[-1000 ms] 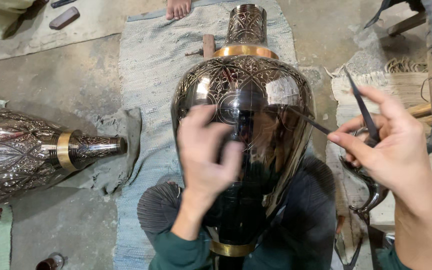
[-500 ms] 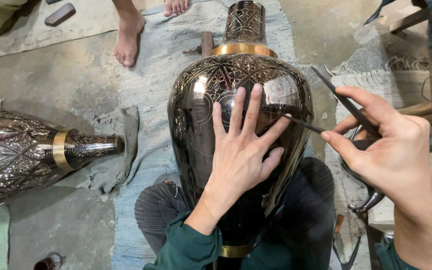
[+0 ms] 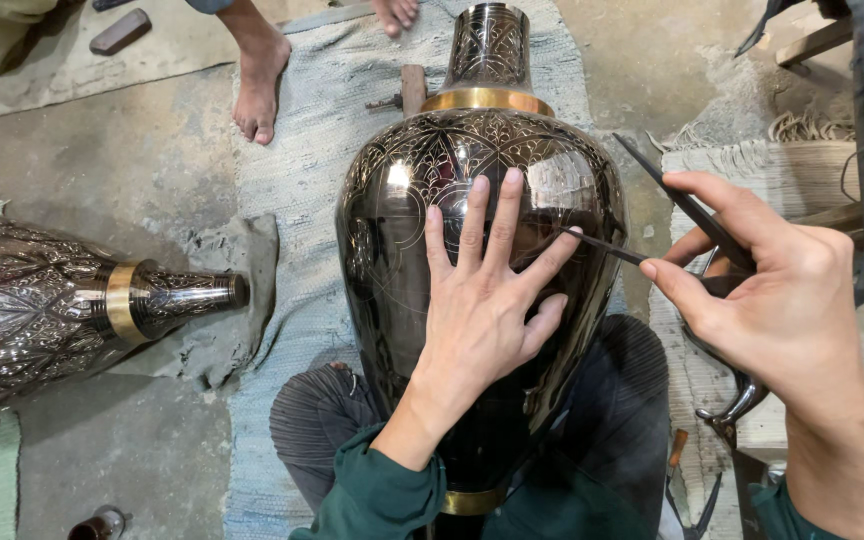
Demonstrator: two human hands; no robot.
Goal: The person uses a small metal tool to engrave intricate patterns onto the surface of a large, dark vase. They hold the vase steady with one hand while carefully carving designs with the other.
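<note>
In the middle of the scene, a large dark engraved metal vase lies tilted across the person's lap, neck pointing far, brass band at the neck and another near the base. The left hand is pressed flat on the vase belly, fingers spread wide, holding nothing, just bracing. The right hand sits right of the vase, fingers pinched around a pair of thin dark metal dividers (two slim legs); one leg's tip reaches left to the vase surface just beside the left index fingertip, the other leg points up and far-left. Vase rests over a grey woven rug on the concrete floor. At left, a second engraved vase lies on its side, well apart, neck on a grey rag. At far left another person's bare foot stands at the rug edge; toes of a second foot show at the top. A wooden-handled hammer lies on the rug just beside the vase neck. Pliers lie near right by the knee
</note>
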